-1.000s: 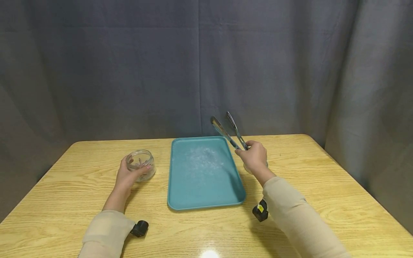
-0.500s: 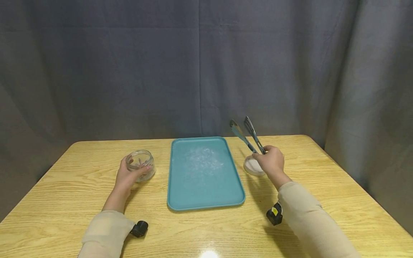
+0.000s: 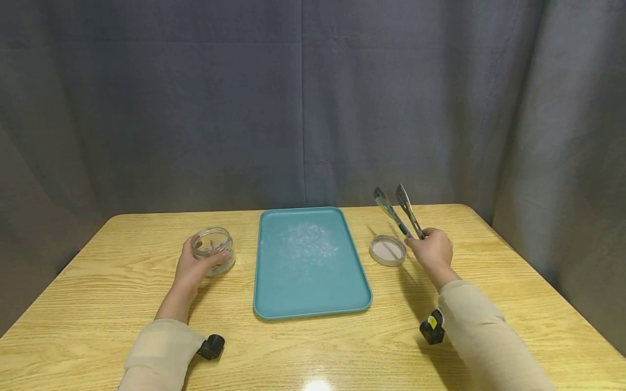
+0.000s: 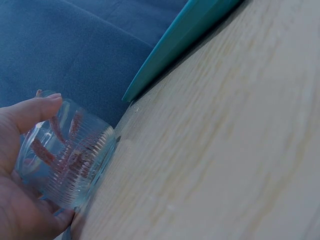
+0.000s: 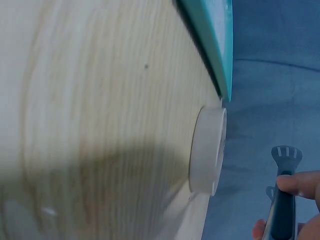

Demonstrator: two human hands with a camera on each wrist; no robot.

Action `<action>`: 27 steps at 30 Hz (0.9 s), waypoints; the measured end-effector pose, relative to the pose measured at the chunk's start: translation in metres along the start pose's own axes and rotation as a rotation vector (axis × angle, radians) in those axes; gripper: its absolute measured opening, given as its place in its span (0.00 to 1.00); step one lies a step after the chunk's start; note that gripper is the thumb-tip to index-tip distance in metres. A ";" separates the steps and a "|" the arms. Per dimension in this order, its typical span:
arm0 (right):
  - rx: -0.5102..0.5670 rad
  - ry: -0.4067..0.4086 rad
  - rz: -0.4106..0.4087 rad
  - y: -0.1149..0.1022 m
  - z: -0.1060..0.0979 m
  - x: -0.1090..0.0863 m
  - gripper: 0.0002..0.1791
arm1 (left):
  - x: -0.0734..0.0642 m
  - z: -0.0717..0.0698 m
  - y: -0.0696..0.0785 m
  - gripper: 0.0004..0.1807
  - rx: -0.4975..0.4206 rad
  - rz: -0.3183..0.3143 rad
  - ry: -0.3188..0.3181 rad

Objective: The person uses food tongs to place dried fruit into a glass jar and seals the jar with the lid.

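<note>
On the left of the table my left hand (image 3: 189,270) grips a clear, ribbed glass jar (image 3: 225,264) without a lid, thumb and fingers around its sides. Several reddish, grainy-coated strips (image 4: 75,160) show through the glass in the left wrist view. My right hand (image 3: 432,251) holds metal tongs (image 3: 404,200) above the table at the right, their two arms spread and their tips pointing up and away from me. Nothing shows between the tips. Left of that hand lies a round, pale lid (image 3: 388,251), its hollow side up.
Between the hands lies a teal rectangular tray (image 3: 313,293), with white powdery smears on its upper half. The lid sits just off the tray's right edge. A grey curtain (image 3: 235,108) hangs behind the wooden table (image 3: 274,358).
My right hand has moved to the right and slightly toward me with the tongs, uncovering the lid behind it. My left hand and the jar have stayed put.
</note>
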State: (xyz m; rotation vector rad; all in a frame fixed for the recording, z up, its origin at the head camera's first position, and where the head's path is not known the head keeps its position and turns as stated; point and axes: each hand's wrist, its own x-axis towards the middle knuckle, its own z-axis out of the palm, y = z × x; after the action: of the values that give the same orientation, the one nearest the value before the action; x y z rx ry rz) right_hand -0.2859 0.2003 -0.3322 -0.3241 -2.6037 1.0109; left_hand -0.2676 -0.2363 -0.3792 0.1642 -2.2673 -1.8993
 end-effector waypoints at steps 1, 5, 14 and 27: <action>-0.006 0.006 -0.004 0.002 -0.001 0.001 0.23 | 0.000 0.000 0.000 0.52 0.001 0.000 0.000; -0.016 0.014 -0.004 0.009 -0.004 0.001 0.23 | 0.001 0.000 -0.001 0.53 0.004 -0.006 0.005; -0.034 -0.010 0.048 0.027 -0.007 0.001 0.22 | 0.001 0.000 -0.002 0.53 0.002 -0.003 0.001; -0.067 -0.010 0.069 0.048 -0.010 0.008 0.16 | 0.001 0.000 -0.003 0.54 0.011 -0.003 0.005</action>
State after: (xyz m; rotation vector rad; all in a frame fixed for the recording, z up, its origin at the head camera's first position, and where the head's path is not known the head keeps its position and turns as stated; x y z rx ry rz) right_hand -0.2851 0.2437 -0.3566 -0.4293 -2.6562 0.9517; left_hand -0.2684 -0.2365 -0.3820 0.1734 -2.2760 -1.8855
